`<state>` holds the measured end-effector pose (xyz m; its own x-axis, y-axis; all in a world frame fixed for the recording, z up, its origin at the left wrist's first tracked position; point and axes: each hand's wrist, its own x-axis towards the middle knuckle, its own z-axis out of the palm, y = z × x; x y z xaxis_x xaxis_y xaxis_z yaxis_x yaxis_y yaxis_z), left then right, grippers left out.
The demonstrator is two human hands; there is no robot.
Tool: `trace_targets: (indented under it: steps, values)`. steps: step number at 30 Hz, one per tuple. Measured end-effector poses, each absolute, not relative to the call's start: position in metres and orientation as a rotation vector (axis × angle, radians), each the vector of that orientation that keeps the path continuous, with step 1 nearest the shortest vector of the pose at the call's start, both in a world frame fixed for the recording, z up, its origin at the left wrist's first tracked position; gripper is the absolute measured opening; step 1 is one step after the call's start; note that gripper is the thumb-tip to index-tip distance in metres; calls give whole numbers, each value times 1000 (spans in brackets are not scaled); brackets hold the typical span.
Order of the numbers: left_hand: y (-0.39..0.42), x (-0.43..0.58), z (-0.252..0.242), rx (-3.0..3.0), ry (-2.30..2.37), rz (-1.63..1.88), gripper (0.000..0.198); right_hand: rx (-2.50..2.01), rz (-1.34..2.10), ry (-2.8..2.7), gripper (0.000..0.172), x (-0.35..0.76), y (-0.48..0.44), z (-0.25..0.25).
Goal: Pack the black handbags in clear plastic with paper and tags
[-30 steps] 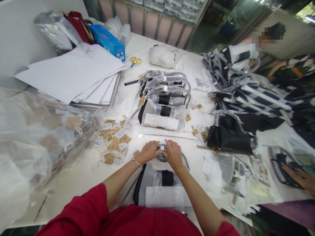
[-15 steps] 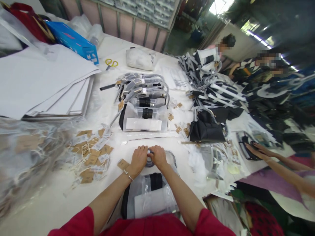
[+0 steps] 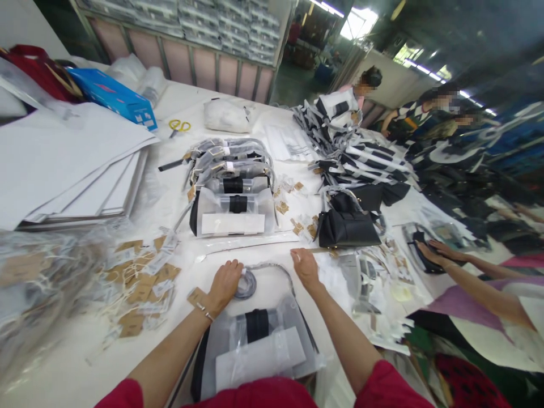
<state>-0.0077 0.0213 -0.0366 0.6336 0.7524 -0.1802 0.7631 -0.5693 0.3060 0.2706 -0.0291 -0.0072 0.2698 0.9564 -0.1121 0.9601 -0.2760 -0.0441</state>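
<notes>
My left hand (image 3: 224, 282) rests on a coiled grey strap (image 3: 247, 283) on the white table (image 3: 85, 351), fingers curled over the coil's left side. My right hand (image 3: 304, 266) sits apart to the right with fingers drawn together; anything in them is hidden. The strap's loose loop (image 3: 276, 267) arcs between the two hands. Just below them lies a bag wrapped in clear plastic (image 3: 255, 345) with a white paper insert.
A stack of wrapped bags (image 3: 232, 192) stands ahead, a black handbag (image 3: 346, 226) to its right. Brown paper tags (image 3: 140, 277) lie scattered left, white sheets (image 3: 63, 164) far left. Another person's hands (image 3: 433, 249) work at the right; people sit beyond striped bags (image 3: 365, 158).
My hands were together on the coiled strap; the right hand has moved off to the right. The camera has tilted up and turned right.
</notes>
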Motion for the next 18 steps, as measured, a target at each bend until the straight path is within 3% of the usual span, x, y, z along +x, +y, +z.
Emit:
trace_targets:
  steps: [7, 18]
  values:
    - [18, -9, -40, 2536, 1215, -26, 33, 2389, -181, 1798, 39, 363, -32, -15]
    - [30, -12, -63, 2461, 1240, -129, 40, 2187, -214, 1871, 21, 372, -11, -9]
